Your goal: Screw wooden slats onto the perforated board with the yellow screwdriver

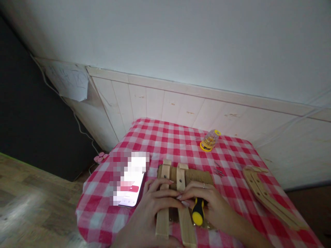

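Note:
Two pale wooden slats, a left slat [162,224] and a right slat [187,224], lie lengthwise over a brown board [199,175]. A dark screw head shows in each slat near its far end. My left hand [155,203] reaches across both slats, its fingers bent over them and its thumb low near their front ends. In my right hand [209,198] is a screwdriver with a black and yellow handle [198,213], the handle end pointing towards me. The right fingertips meet the left ones over the right slat. I cannot see the screwdriver's tip.
A lit phone [133,186] lies to the left on the red checked tablecloth [165,137]. Behind stands a clear, yellow-trimmed bit holder [210,140], with small metal bits [219,171] nearer. Curved wooden pieces [269,198] lie right. A panelled wall [178,103] borders the table.

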Tool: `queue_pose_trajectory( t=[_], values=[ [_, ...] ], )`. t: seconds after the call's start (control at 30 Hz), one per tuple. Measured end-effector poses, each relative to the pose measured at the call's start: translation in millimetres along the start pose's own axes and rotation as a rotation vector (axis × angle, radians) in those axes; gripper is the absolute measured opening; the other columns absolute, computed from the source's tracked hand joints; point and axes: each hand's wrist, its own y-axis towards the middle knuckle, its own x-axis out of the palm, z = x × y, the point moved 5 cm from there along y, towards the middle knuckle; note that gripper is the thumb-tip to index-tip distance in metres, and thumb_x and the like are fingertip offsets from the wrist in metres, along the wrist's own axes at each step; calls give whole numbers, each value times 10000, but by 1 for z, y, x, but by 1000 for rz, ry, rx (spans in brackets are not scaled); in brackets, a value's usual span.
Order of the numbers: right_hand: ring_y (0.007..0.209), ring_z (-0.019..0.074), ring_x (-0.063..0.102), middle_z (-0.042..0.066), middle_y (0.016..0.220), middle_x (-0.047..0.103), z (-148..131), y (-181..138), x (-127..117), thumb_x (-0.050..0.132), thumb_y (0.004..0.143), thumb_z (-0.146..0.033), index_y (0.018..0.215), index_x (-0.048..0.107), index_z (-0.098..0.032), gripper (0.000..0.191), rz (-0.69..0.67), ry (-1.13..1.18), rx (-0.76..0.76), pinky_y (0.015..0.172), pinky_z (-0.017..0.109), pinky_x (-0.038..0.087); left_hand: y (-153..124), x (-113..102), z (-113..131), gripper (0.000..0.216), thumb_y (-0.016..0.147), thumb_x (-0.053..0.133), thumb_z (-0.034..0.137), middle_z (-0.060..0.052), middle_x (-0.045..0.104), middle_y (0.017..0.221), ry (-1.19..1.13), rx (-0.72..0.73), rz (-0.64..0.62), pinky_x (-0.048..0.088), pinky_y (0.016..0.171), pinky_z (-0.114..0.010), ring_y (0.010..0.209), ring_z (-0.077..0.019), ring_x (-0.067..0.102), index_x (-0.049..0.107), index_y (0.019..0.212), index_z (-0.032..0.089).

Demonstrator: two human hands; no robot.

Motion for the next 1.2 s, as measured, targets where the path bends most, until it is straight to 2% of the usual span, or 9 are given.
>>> queue_pose_trajectory(
  t=[0.17, 0.4, 0.53, 0.73, 0.93, 1.2],
  values=[
    [753, 174, 699, 24, 830, 745, 1, 3, 0, 706, 820, -17, 845, 767, -215, 209, 61, -1, 90, 706, 274, 541, 6, -4, 1, 629, 694, 894, 705, -46, 791, 1278, 3, 23, 0, 381, 1136, -550, 1376, -409, 530, 799, 1222, 376],
    [711, 167, 677, 27, 789, 717, -1, -1, 1, 653, 915, -107, 820, 708, -215, 154, 106, -1, -31, 643, 251, 516, 9, -2, 1, 700, 652, 897, 734, -32, 795, 1288, -48, -36, -29, 340, 1153, -541, 1389, -403, 519, 791, 1234, 360],
    [704, 158, 681, 27, 790, 723, -3, -2, 2, 607, 903, -64, 819, 680, -218, 190, 125, -3, -81, 636, 231, 511, 10, -3, 2, 679, 665, 894, 726, -22, 800, 1278, -57, -33, -18, 338, 1160, -522, 1385, -389, 524, 790, 1234, 369],
    [730, 160, 680, 19, 800, 718, -1, -4, 4, 543, 754, 50, 801, 638, -226, 296, 117, 8, -57, 657, 226, 494, 11, -3, 2, 687, 661, 876, 752, -40, 801, 1276, -54, -8, 1, 356, 1148, -516, 1356, -391, 544, 809, 1199, 330],
    [739, 165, 680, 19, 807, 718, 2, -4, 4, 557, 736, 51, 801, 635, -228, 297, 109, 9, -39, 656, 232, 481, 11, -4, 3, 677, 662, 868, 765, -42, 799, 1278, -26, -6, 4, 371, 1134, -521, 1351, -394, 547, 815, 1187, 340],
    [749, 160, 685, 24, 821, 726, 0, -6, 6, 563, 800, 38, 795, 624, -223, 268, 126, -13, -50, 667, 228, 496, 9, -1, 0, 695, 652, 871, 773, -50, 801, 1271, -33, 3, 23, 369, 1141, -522, 1355, -396, 536, 815, 1187, 333]
  ],
)
